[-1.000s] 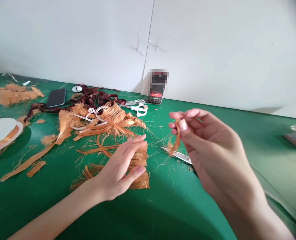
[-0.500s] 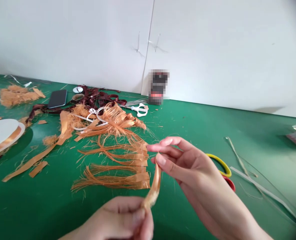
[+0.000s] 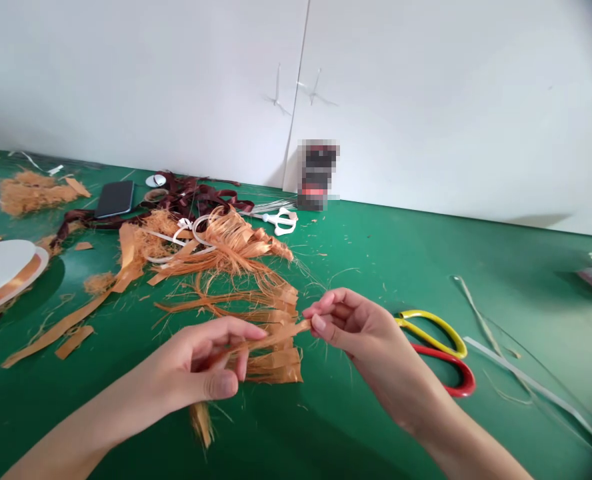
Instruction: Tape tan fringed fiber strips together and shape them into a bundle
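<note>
Head camera view, one moment at the bench, as seen by someone standing close by.

Item: left hand (image 3: 196, 360), low at centre, palm turned inward, wrist toward the lower left. Left fingers (image 3: 236, 331) curl over an orange ribbon strip (image 3: 271, 338), pressed together with the thumb beneath.

Item: right hand (image 3: 356, 327), to the right of the left, forearm rising from the lower right. Right thumb (image 3: 318, 324) pinches the strip's far end against the forefinger; the other fingers are folded close.

Item: the strip itself, held in the air between both hands above the fringed ribbon pieces (image 3: 276, 363). Its long axis lies nearly level, pointing right and slightly up. A frayed tuft (image 3: 201, 424) hangs below the left hand.

Surface: green bench (image 3: 386, 267), strewn with orange fibres, a heap of shredded ribbon (image 3: 226, 243), dark maroon ribbon (image 3: 196, 197), a ribbon spool (image 3: 3, 277), a phone (image 3: 115, 199) and white-handled scissors (image 3: 282, 221). Yellow-and-red scissor handles (image 3: 436, 325) lie just right of the right hand.

Room: white cupboard doors (image 3: 426, 100) stand behind the bench, with a pixelated object (image 3: 319, 175) against them.
</note>
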`<state>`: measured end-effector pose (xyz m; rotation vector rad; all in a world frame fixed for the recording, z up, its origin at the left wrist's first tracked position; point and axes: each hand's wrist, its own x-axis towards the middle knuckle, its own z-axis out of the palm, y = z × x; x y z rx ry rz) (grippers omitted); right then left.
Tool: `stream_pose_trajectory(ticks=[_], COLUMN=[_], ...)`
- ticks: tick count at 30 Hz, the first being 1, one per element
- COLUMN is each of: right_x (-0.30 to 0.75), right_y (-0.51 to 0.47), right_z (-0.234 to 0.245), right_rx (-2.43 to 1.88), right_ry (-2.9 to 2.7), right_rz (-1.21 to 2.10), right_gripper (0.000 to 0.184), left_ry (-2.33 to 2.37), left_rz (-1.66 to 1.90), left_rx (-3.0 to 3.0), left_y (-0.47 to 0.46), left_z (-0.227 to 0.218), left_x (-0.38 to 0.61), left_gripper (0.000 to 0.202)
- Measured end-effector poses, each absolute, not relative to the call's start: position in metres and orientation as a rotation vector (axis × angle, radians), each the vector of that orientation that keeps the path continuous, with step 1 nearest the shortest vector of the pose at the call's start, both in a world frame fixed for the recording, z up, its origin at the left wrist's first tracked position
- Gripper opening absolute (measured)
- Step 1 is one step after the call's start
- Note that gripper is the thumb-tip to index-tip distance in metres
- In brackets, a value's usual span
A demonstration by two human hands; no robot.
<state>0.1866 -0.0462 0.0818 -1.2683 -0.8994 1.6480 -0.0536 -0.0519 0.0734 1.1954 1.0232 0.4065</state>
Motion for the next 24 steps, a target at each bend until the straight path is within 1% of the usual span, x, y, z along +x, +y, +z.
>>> stream_pose_trajectory(ticks=[2,4,9,12,14,16,18,20,24], right_x=[0.186,0.183,0.177,0.177,0.18,0.183,0.185,0.185,0.185], right_y=[-0.041,-0.031,0.017,0.051,0.069,0.081,0.086,0.088,0.091], right_z=[0.086,0.093,0.1,0.082,0.062,0.041,0.023,0.012,0.006], right_rx=[-1.249,-1.232,-1.15,-1.29,-1.453,-1.521,-1.538,-1.519,-1.451], right_ry=[-0.91,-0.932,-1.024,-1.23,-1.394,-1.431,-1.492,-1.547,-1.583], right_rz=[1.603,1.522,1.292,1.192,1.023,0.935,0.922,0.964,1.07], right_gripper=[0.023,0.021,0.021,0.017,0.015,0.02,0.029,0.033,0.025], left_ry=[1.123,1.272,1.694,1.843,1.859,1.852,1.857,1.856,1.882], left_rz=[0.341,0.358,0.685,0.595,0.579,0.611,0.671,0.716,0.758], left_rx=[1.35,1.525,1.959,2.077,2.069,1.999,1.912,1.86,1.81], left_y=[-0.045,-0.036,-0.004,0.02,0.035,0.045,0.049,0.049,0.042], left_z=[0.085,0.096,0.113,0.108,0.102,0.098,0.097,0.099,0.106], left_x=[-0.055,-0.052,-0.037,-0.031,-0.03,-0.031,-0.033,-0.035,-0.037], left_gripper=[0.039,0.036,0.029,0.028,0.029,0.029,0.029,0.028,0.028])
